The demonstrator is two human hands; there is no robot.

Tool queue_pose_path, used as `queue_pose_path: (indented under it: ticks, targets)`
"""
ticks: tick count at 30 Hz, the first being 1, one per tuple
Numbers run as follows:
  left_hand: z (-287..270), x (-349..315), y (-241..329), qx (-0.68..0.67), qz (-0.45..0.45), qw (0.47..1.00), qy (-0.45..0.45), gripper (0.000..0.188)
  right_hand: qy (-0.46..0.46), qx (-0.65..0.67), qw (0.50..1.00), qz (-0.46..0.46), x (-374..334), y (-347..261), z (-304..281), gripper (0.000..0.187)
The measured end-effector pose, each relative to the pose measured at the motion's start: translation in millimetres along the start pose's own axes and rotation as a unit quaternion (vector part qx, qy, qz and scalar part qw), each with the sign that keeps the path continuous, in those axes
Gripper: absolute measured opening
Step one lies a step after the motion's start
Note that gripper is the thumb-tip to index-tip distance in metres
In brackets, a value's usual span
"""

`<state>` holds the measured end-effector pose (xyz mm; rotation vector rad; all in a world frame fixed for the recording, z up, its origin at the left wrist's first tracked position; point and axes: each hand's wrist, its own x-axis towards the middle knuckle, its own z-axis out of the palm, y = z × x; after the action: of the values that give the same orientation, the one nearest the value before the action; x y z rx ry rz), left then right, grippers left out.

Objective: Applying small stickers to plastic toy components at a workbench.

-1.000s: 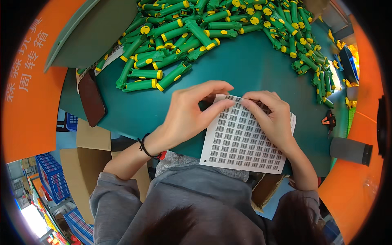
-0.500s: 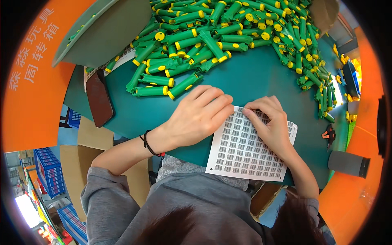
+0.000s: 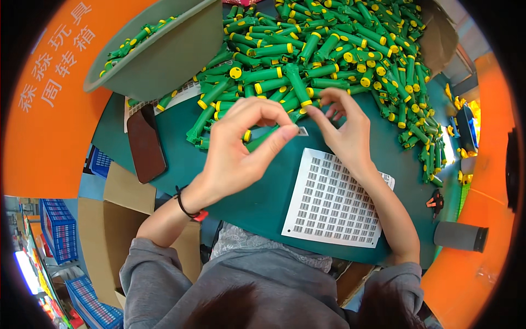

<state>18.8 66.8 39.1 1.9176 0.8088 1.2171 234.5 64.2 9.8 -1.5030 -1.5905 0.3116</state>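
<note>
My left hand point(image 3: 241, 145) is raised over the table with thumb and forefinger pinched together. A small white sticker label point(image 3: 302, 131) with dark print sticks out from those fingertips. My right hand point(image 3: 346, 129) reaches to the near edge of the pile, fingers curled and parted from the thumb. Its fingertips are beside the yellow end of a green tube point(image 3: 297, 85), and I see nothing held in them. Under my right forearm lies a white sheet of printed labels point(image 3: 329, 203), flat at the table's near edge.
A heap of green tubes with yellow ends point(image 3: 378, 66) covers the far side of the green table point(image 3: 246, 203). At the left are a grey-green tub point(image 3: 159, 60) and a dark phone point(image 3: 147, 145). Right: small clippers point(image 3: 435, 202) and a grey cup point(image 3: 460, 237). An open cardboard box point(image 3: 109, 236) stands below left.
Both hands have left the label sheet and moved away from me. My left hand now carries a single label; my right hand has gone up to the tubes.
</note>
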Motion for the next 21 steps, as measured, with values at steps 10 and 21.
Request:
queue_pose_path:
  ticks: [10, 21]
  targets:
    - [-2.8, 11.2, -0.1, 0.009, 0.035, 0.999, 0.008, 0.01, -0.033, -0.038, 0.998, 0.027, -1.8, -15.5, -15.4, 0.027]
    - [41.5, -4.4, 31.9, -0.128, -0.129, 0.961, -0.206, 0.008, -0.104, 0.356, 0.92, 0.124, -108.2, -9.3, -76.9, 0.038]
